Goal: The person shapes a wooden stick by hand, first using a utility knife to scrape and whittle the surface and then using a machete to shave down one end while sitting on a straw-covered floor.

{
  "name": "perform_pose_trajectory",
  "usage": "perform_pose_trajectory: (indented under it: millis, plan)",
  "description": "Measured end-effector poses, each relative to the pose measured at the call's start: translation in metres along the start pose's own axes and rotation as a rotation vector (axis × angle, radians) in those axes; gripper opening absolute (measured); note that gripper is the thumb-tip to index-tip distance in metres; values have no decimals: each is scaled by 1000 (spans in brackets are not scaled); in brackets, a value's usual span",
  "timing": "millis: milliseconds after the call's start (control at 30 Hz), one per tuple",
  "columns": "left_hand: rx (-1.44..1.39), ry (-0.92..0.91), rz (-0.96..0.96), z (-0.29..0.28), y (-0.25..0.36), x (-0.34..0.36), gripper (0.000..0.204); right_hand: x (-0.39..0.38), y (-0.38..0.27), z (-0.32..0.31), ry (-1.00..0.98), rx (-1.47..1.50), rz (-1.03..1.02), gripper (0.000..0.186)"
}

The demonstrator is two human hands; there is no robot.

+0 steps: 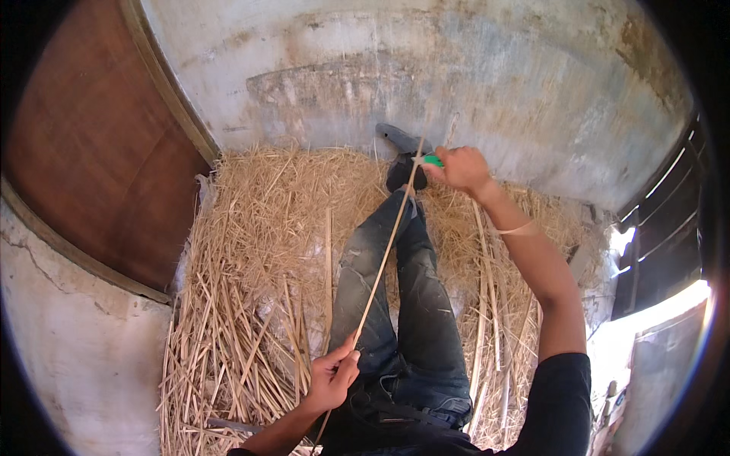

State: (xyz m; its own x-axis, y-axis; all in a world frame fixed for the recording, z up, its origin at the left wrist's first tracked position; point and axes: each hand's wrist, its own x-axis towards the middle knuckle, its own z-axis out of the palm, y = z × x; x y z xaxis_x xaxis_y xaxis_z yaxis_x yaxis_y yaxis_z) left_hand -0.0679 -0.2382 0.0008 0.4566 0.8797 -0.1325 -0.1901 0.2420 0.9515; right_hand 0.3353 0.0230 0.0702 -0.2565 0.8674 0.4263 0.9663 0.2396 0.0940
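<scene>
A long thin strip of pale cane or bamboo (386, 257) slants across my outstretched legs, from my lap up toward my feet. My left hand (332, 378) pinches it near its lower end, above my left thigh. Further out, my right hand (464, 171) is closed round a small green-handled knife (433, 161). Its short pale blade meets the strip close to the far end, just above my feet. The blade is partly hidden by the strip and fingers. My jeans (426, 304) lie under the strip, and a dark shoe (397, 138) is near the wall.
Fine straw-like shavings (293, 182) cover the floor round my feet. Loose split strips (228, 342) are heaped at the left, with several long ones (490, 304) on the right. A stained wall (327, 83) stands ahead, a brown panel (99, 144) at the left.
</scene>
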Motion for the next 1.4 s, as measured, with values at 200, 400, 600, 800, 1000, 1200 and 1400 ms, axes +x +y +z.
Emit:
perform_pose_trajectory:
  millis: [200, 400, 600, 800, 1000, 1200, 1400]
  plan:
    - [68, 115, 53, -22, -8, -9, 41, 25, -77, 20, -45, 96, 90, 52]
    - [174, -53, -113, -26, -39, -61, 42, -4, 232, -19, 534, -268, 628, 54]
    - [133, 234, -116, -49, -19, -59, 44, 41, 82, -82, 265, 1042, 843, 70]
    - [291, 156, 110, -46, -24, -37, 43, 25, -19, -73, -98, 757, 468, 58]
    - [552, 158, 275, -35, -13, -33, 42, 0, -91, -39, -403, 866, 452, 48]
    - [619, 209, 307, -51, -22, -42, 42, 6, -69, -21, -164, 1105, 348, 31]
    - [609, 210, 177, -75, -30, -65, 40, 12, 54, -32, 348, 1042, 891, 25]
